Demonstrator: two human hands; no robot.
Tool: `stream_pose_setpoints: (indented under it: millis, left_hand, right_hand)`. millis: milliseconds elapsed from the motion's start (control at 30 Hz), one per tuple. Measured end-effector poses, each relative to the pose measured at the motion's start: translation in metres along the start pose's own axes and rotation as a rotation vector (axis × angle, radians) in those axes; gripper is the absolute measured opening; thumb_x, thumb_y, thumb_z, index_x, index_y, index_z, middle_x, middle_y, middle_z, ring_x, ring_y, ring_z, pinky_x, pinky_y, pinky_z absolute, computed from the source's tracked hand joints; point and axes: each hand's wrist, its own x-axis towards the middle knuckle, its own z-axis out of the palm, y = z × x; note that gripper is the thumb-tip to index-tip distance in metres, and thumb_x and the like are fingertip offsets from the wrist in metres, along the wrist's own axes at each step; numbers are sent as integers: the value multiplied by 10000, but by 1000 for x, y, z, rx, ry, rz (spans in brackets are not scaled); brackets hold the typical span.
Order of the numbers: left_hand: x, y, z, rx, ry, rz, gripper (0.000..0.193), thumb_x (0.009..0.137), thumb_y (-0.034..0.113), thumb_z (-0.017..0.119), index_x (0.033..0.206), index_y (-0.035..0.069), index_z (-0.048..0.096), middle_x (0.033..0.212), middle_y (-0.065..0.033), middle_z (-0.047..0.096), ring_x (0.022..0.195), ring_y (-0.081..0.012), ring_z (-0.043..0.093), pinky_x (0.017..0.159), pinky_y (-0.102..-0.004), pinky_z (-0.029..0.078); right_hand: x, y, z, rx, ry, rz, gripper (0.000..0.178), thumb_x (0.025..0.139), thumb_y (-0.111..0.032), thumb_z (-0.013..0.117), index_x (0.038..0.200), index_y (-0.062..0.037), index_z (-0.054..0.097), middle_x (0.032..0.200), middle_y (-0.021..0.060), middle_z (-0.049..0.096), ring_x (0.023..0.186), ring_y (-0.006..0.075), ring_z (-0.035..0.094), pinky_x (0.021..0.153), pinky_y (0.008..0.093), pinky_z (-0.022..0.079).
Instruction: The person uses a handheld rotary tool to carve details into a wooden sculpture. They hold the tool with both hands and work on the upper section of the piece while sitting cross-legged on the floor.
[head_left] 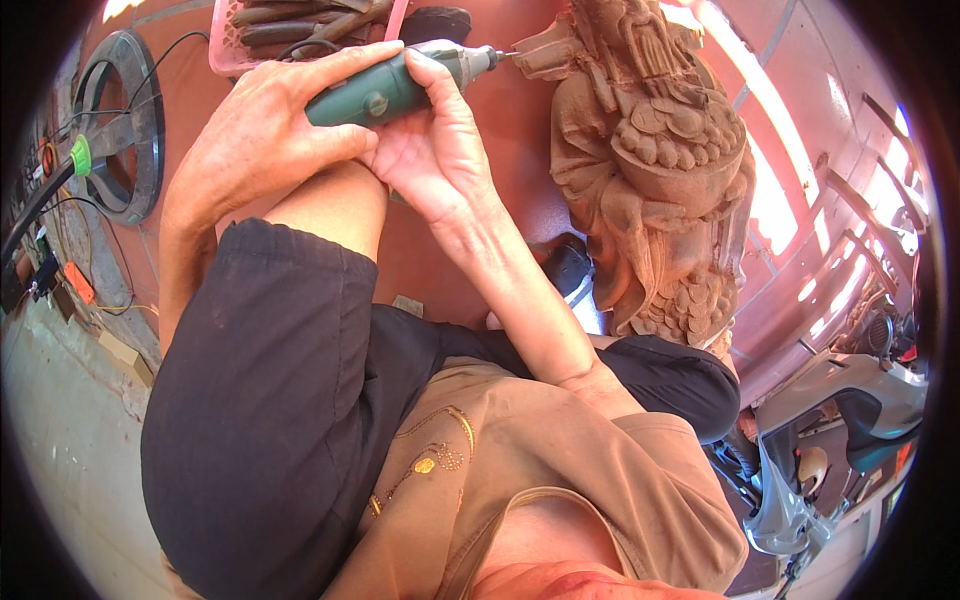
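A green and grey rotary tool (375, 97) lies level between my two hands. My left hand (265, 125) wraps over its rear end, with the fingers stretched along the top. My right hand (435, 150) cups the body from below and presses the thumb near the grey front collar. A thin bit (507, 54) points right from the nose, its tip at or very near a projecting part of a carved brown statue (660, 190); contact is too fine to make out. Rounded, coin-like lumps and folded drapery cover the statue. My left wrist rests by my raised knee.
A pink basket (222, 40) of long brown tools stands beyond my left hand. At far left are a dark round base (150, 130), a black pole with a green collar (80, 156) and loose cables. A motor scooter (865, 400) stands at right. Sunlit red tiles surround the statue.
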Motion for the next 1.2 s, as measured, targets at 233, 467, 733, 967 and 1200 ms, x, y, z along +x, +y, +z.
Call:
stream_pose_setpoints:
  millis: [233,467,733,967,1200]
  left_hand:
    - [15,2,6,19,69,25,624,695,169,680,1308,111,580,903,-228,665,806,-365,666,773,-393,505]
    - [33,10,12,25,-6,39,685,694,164,693,1362,111,552,1099,-197,682,958,-301,676,913,-369,487]
    - [38,13,12,4,-33,-13,673,705,176,698,1359,109,554,1064,-181,687,937,-279,672,897,-370,491]
    - [36,15,11,19,-38,-31,675,713,179,701,1368,124,549,1070,-184,685,937,-277,671,899,-368,490]
    - [29,7,8,11,-58,-67,665,707,186,689,1356,135,555,986,-215,673,863,-316,671,843,-379,492]
  right_hand:
    - [2,-16,9,-76,-20,-102,384,892,-251,691,1205,-81,546,1172,67,618,1132,226,582,974,429,496]
    - [11,-34,-4,-39,-14,-153,340,886,-237,697,1164,-94,566,1160,47,623,1094,209,592,969,427,498]
    - [6,-43,-1,83,-6,-106,244,905,-133,683,1135,-146,602,1120,29,660,1077,200,637,942,408,534]
    - [10,-35,-8,-42,-24,-138,358,884,-245,697,1180,-97,563,1168,59,624,1110,219,595,955,449,508]
    - [5,-30,-1,-81,-2,-114,374,885,-241,696,1202,-102,554,1173,56,622,1114,226,593,936,452,517]
